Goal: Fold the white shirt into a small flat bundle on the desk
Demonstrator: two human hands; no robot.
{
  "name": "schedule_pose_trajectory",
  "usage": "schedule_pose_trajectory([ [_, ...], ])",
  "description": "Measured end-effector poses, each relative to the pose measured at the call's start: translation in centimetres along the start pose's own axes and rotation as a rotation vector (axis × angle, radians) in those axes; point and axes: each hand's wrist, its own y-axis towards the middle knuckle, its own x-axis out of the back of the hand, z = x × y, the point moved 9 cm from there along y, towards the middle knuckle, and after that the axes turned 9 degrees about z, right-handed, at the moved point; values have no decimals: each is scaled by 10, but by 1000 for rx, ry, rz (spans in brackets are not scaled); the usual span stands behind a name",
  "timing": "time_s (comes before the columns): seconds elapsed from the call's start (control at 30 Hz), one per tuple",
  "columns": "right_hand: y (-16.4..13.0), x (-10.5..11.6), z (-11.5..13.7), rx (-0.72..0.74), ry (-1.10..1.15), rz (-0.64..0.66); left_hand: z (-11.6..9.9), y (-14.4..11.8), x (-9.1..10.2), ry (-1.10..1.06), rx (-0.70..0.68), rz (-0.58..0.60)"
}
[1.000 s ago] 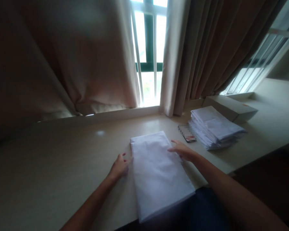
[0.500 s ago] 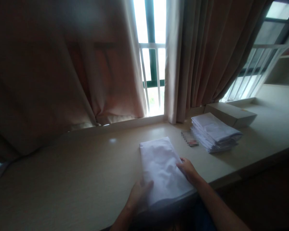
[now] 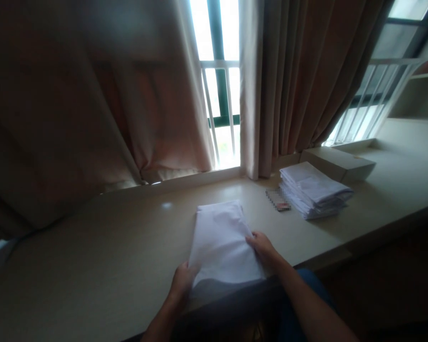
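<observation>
A folded white cloth (image 3: 223, 244), smooth and slightly wrinkled, lies at the front edge of the pale desk (image 3: 103, 266). My left hand (image 3: 182, 281) grips its left edge near the lower corner, thumb on top and the other fingers out of sight. On the opposite side, my right hand (image 3: 266, 248) holds the right edge, also with the thumb over the top. The cloth's near edge sags in a shallow curve, and I cannot tell how many layers it has.
A stack of similar folded white cloths (image 3: 314, 190) stands to the right. Beside it lies a small blurred-out flat item (image 3: 278, 200). Behind the stack is a pale box (image 3: 337, 164). Brown curtains (image 3: 288, 85) hang along the windows at the desk's back.
The folded cloth has shifted left and turned a little, with both hands moving along on its edges. The view has also shifted slightly.
</observation>
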Motion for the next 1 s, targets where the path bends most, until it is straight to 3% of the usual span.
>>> schedule_pose_trajectory([
  [0.1, 1, -6, -2, 24, 14, 23, 6, -12, 5, -11, -18, 3],
  [0.17, -1, 2, -4, 34, -69, -48, 7, -17, 4, -46, -35, 22],
  [0.3, -8, 25, -5, 48, -341, -238, -2, -25, -9, -178, -75, 174],
  [0.4, -6, 27, -6, 50, -376, -257, -10, -30, -15, -201, -103, 243],
  [0.63, 12, 15, -2, 55, -337, -231, 6, -24, 6, 47, -64, -109],
  [0.8, 18, 10, -1, 42, -264, -154, 17, -24, 16, 124, -69, -225],
  [0.9, 17, 12, -3, 26, -200, -136, -3, -33, 24, 358, -187, -302],
  [1.0, 18, 10, -4, 16, -133, -92, -35, -38, 23, 559, -409, -295],
])
